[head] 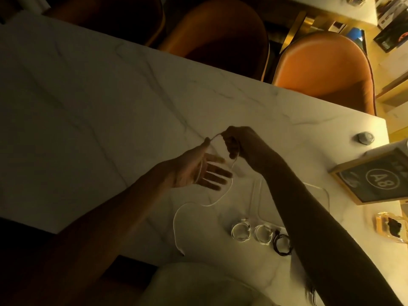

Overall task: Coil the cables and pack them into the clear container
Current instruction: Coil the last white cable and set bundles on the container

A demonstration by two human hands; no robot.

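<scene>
A thin white cable (180,217) runs from my hands down onto the marble table (88,107) in a loose curve. My left hand (198,171) is held flat, palm up, fingers straight, with the cable passing across the palm and over the thumb. My right hand (238,143) pinches the cable just beyond the left thumb. Two coiled white cables (240,231) (263,234) and a coiled black cable (282,244) lie near the table's front. The clear container (318,191) sits behind them, partly hidden by my right forearm.
A framed sign marked A8 (377,177) stands at the right edge. A small clear box with dark contents (388,226) and a round faceted object (365,138) lie nearby. Orange chairs (324,69) line the far side; a pale chair (198,286) is below.
</scene>
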